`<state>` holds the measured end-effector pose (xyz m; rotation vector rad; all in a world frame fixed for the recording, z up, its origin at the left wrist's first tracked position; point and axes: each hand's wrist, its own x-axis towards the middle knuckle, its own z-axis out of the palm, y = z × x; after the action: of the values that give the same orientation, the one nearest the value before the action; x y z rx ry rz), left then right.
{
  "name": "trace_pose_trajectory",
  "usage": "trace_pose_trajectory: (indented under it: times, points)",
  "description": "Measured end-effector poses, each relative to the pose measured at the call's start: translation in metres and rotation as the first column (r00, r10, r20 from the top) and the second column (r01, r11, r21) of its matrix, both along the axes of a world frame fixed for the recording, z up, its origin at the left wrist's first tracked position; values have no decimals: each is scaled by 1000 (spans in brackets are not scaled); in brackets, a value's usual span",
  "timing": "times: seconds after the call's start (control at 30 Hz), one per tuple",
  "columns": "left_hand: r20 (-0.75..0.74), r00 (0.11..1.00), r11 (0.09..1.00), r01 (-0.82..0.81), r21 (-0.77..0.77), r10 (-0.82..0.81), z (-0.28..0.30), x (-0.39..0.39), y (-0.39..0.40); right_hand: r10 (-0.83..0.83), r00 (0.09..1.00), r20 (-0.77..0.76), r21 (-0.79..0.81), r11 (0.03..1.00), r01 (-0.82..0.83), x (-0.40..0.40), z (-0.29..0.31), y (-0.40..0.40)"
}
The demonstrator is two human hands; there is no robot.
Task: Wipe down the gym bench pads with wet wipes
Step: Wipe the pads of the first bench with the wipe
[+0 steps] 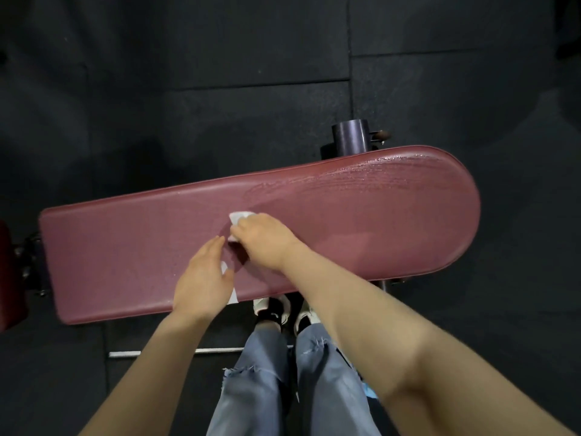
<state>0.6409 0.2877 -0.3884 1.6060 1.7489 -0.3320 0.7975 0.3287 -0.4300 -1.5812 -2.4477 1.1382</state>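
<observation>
Both forearms come in from the bottom edge, over jeans (270, 382) and black-and-white shoes (273, 306). Right hand (267, 240) is curled on a white wet wipe (238, 217), pressing it onto the maroon bench pad (125, 247) near mid-length. Left hand (204, 278) lies just beside it, fingers straight, flat on the pad; white bits show under its palm near the pad's near edge, can't tell what. Pad's rounded right end carries wet streaks, left part looks dry. Dark metal tube (350, 136) sticks out behind the pad's far edge. Black rubber floor tiles (251, 51) all round.
</observation>
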Motion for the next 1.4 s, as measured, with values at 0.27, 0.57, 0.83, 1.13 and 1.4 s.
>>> trace_pose_trajectory:
  times: [0.27,0.57,0.83,1.13,1.4]
  points:
    - [103,993,998,59,-28,-56,9,22,-21,-768,527,365,234,623,746,272,32,-57]
    - [89,995,999,-30,-27,33,9,20,-27,-420,899,125,98,907,410,22,1,-16]
    - [67,997,998,-18,-58,22,4,14,-47,-580,755,305,197,815,545,222,28,-53]
    - [55,995,996,-80,-37,82,1,8,-54,-721,691,59,176,689,703,79,-11,-45]
    - [60,995,996,-87,24,86,-2,-7,-60,-308,933,188,197,942,271,146,19,-58]
